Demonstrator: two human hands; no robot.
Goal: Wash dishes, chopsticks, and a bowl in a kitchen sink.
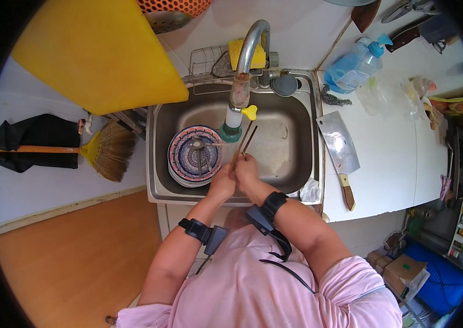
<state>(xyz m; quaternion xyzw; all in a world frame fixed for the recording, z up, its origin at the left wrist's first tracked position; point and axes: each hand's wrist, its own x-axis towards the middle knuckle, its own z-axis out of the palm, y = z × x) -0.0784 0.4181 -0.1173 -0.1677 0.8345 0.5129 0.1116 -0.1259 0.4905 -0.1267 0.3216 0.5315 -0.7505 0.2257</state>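
Head view: both hands, left [221, 183] and right [247, 168], grip thin brown chopsticks [245, 143] under the faucet [241, 82].

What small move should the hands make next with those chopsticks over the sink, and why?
Probably lift the chopsticks a touch higher, under the tap's nozzle. Both hands, left hand and right hand, clasp their lower ends over the sink, and the tips already point toward the nozzle beside the patterned plates.
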